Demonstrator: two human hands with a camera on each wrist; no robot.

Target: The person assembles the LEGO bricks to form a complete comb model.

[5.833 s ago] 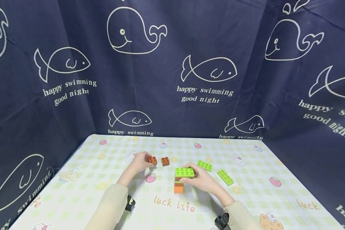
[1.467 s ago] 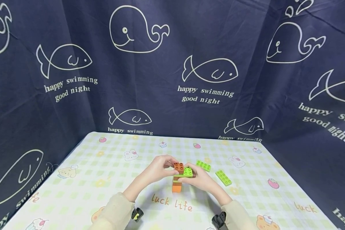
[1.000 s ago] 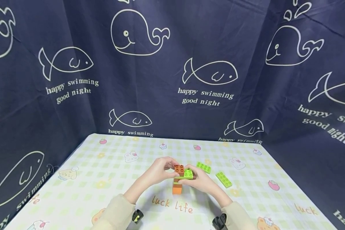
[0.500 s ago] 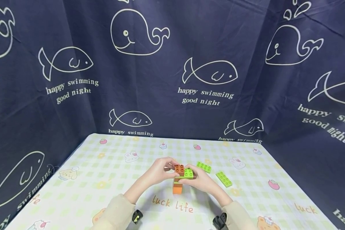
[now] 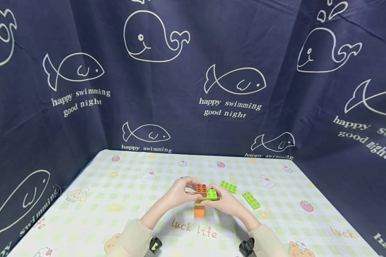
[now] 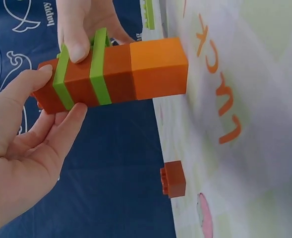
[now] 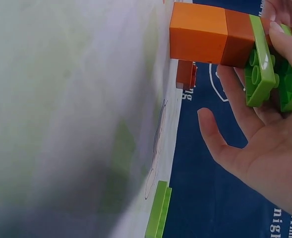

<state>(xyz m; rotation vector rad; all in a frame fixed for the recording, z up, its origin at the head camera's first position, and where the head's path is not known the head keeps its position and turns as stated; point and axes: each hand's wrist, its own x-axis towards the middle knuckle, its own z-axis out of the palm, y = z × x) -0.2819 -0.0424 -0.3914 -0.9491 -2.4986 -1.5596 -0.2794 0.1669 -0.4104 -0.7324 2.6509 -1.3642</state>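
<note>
Lower centre of head view: brick tower (image 5: 199, 211), upright. My left hand (image 5: 179, 193) pinches its top brown brick (image 5: 201, 190); my right hand (image 5: 224, 200) grips just below. Loose green brick (image 5: 251, 200) further right.

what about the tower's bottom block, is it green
No, the left wrist view shows the bottom block as orange, with a reddish-brown block directly above it.

On the counter (image 5: 93, 221), the stack (image 6: 121, 74) stands between the left hand (image 5: 178, 193) at nine o'clock and the right hand (image 5: 221, 198) at three, both touching it. From the stack, one loose brick (image 5: 228, 186) lies at one o'clock, a second loose brick (image 5: 251, 200) at two, and a third loose brick (image 6: 174, 179) at eleven.
</note>
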